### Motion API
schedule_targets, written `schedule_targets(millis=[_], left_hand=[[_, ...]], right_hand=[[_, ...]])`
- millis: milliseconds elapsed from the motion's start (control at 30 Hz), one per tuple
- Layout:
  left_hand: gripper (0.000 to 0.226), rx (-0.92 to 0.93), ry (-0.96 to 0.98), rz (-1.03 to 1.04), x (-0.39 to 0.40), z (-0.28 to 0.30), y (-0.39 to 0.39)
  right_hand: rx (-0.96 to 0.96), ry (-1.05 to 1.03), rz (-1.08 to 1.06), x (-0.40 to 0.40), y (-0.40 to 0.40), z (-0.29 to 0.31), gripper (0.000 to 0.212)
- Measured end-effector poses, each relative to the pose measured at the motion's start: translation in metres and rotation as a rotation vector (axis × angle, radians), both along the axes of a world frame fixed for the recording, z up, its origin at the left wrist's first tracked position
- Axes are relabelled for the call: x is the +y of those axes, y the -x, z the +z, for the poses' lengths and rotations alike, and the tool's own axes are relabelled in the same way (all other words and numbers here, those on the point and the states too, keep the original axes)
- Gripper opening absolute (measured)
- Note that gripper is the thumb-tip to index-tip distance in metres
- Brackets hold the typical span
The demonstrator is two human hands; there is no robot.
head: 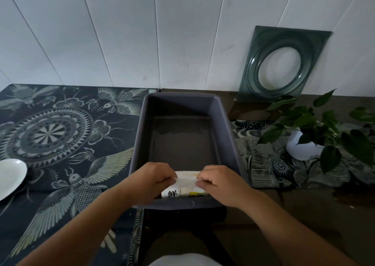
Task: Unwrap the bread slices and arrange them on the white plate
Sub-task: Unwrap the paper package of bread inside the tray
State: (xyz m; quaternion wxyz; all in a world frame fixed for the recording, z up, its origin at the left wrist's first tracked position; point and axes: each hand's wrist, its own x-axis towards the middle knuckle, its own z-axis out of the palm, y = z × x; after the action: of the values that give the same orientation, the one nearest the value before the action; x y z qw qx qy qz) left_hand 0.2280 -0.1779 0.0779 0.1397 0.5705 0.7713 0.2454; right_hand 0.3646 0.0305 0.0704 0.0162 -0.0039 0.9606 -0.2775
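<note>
A wrapped pack of bread [185,183], pale with printed black characters on its wrapper, lies at the near end of a grey rectangular tub [228,127]. My left hand [151,179] pinches the wrapper's left side, and my right hand [218,181] pinches its right side. Both hands hold the pack over the tub's near rim. The white plate [9,177] sits far off at the left edge, only partly in view and with nothing visible on it.
A dark patterned cloth [60,135] covers the left of the counter. A potted green plant [316,135] in a white pot stands at the right. A green square glass dish [282,64] leans against the white panelled wall behind it.
</note>
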Motion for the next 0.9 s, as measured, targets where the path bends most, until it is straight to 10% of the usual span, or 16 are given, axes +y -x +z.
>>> schedule_targets(millis=[233,733,900], left_hand=[[0.036,0.501,-0.053,0.098,0.012,-0.01,-0.014],[0.018,0.488,-0.026,0.048,0.014,-0.005,-0.03],[0.003,0.481,0.003,-0.149,0.0,-0.008,-0.035]], right_hand=[[-0.124,0.37,-0.213,0.006,0.021,-0.001,0.024],[-0.283,0.599,-0.373,0.011,0.033,0.0,0.019],[-0.112,0.358,-0.39,0.031,0.067,0.011,0.015]])
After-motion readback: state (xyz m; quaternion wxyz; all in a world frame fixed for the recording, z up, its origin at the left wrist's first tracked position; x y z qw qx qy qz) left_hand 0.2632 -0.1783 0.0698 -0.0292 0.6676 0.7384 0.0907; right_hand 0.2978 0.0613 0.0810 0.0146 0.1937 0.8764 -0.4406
